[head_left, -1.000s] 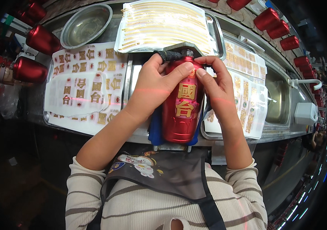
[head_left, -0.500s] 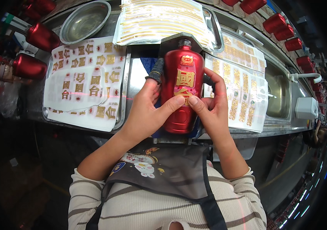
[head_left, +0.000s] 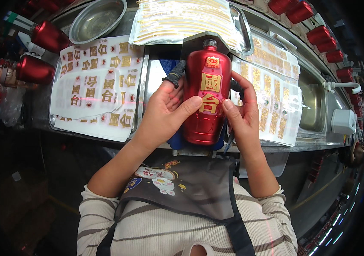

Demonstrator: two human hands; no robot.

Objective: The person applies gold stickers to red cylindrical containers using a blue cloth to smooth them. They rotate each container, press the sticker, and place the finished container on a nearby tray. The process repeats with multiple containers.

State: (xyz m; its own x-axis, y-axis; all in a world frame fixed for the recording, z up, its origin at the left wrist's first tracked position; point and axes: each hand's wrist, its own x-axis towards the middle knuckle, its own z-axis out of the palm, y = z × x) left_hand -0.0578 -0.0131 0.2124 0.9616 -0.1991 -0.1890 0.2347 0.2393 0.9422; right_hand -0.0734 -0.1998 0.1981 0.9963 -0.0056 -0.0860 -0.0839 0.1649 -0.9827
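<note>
A red metallic bottle (head_left: 199, 135) lies face up, its neck away from me, in a holder with a dark angular plate (head_left: 188, 46) behind the neck. Gold character decals (head_left: 210, 82) run down its front below a small red and gold emblem (head_left: 212, 62). My left hand (head_left: 160, 117) grips the bottle's left side, thumb on the lower decal. On the right side my right hand (head_left: 245, 115) cups the bottle, thumb at the decal's right edge and fingers round the side. Dark padded arms (head_left: 176, 75) of the holder flank the bottle.
Trays left and right bear gold decal sheets (head_left: 98, 96) and more decal sheets (head_left: 271, 100). Behind are a metal bowl (head_left: 97, 21) and a sheet of gold strips (head_left: 182, 19). Red bottles (head_left: 34, 69) stand at left and far right. A sink (head_left: 312, 106) and white jug (head_left: 343, 121) are right.
My right thumb has slid right, off the middle of the lower decal to its edge, uncovering it. My left thumb stays on the decal. The view has shifted slightly.
</note>
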